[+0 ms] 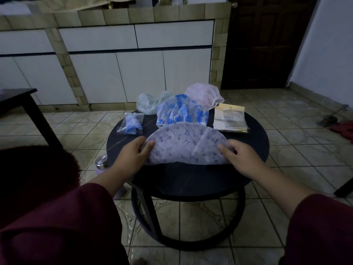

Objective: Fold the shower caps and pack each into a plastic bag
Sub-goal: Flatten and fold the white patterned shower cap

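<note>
Dim tiled room; on the round table [248,150] the lilac cap [183,144] lay half-folded, left hand [131,155] and right hand [240,157] pinching its ends. Matching edges evenly would help.

- Dim overall, bluish cast, no visible lamp.
- Soft, shadowless on the round table [188,180].
- Grainy, slightly soft detail.
- Wide-angle bending toward edges; corners darkest, lower left nearly black.

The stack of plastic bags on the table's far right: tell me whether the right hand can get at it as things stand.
Probably yes, once freed. The right hand pinches the purple shower cap with the left hand; the stack of plastic bags lies just beyond it on the round table, nothing between.
</note>
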